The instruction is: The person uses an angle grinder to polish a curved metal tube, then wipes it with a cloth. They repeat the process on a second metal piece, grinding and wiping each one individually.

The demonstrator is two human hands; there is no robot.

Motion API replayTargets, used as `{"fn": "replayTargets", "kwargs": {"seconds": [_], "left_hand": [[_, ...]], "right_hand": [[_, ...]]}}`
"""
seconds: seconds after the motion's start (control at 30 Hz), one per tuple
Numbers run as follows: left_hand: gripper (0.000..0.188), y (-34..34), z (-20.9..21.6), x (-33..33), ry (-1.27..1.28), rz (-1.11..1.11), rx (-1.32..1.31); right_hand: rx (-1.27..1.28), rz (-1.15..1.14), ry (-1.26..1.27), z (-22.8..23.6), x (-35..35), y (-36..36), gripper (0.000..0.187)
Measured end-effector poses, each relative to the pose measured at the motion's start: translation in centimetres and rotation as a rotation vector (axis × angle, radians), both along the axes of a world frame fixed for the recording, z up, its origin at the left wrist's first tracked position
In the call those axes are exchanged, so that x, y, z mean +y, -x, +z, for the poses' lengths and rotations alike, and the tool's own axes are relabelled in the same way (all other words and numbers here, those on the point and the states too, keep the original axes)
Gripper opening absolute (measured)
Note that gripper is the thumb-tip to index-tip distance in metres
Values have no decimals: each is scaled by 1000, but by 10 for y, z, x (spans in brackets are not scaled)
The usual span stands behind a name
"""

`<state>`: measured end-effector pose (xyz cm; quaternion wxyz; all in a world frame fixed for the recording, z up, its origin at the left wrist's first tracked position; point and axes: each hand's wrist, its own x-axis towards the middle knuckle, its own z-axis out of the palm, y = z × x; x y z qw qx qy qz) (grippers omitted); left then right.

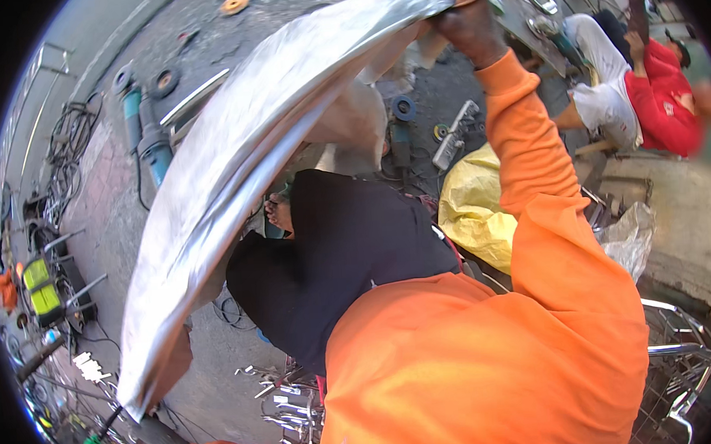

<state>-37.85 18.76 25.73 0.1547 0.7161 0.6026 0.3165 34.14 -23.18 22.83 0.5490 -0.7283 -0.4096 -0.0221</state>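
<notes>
A large pale grey-white cloth (pixel 228 140) stretches in a long arc above my lap, with folds hanging from its underside. Raised at the top, my right hand (pixel 463 12) is closed on one end of it. Down at the lower left, my left hand (pixel 161 437) is at the opposite end, its fingers partly hidden and blurred against the cloth's corner. My dark-clad knees (pixel 356 230) lie beneath the sheet, and one bare foot (pixel 279 213) shows under its edge. The cloth hides part of the floor in front of me.
Angle grinders (pixel 154 149) lie beyond the cloth, and another grinder (pixel 401 138) stands near a yellow sack (pixel 478 206). A seated person in red (pixel 661 101) is at the right. Metal pieces (pixel 293 405) and bent tubes (pixel 681 349) lie close by; cables (pixel 70 142) tangle at left.
</notes>
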Motion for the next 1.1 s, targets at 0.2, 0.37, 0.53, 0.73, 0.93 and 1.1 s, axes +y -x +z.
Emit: {"fn": "replayTargets", "kwargs": {"seconds": [0.2,0.37,0.53,0.73,0.93,1.1], "left_hand": [[51,96,-109,-80,304,-132,433],[64,197,-202,-157,1100,-116,871],[68,217,-216,-247,1235,-216,1069],[73,217,-201,-269,1216,-279,1239],[89,160,-152,-187,1250,-770,1626],[50,3,-98,-182,470,-420,910]], "right_hand": [[203,287,512,-62,-87,81,41],[913,372,790,-106,-202,126,20],[1982,460,627,-178,-290,222,26],[1789,-19,413,-347,-325,254,28],[872,-500,916,-470,-247,232,45],[591,-227,1208,-494,-203,216,44]]}}
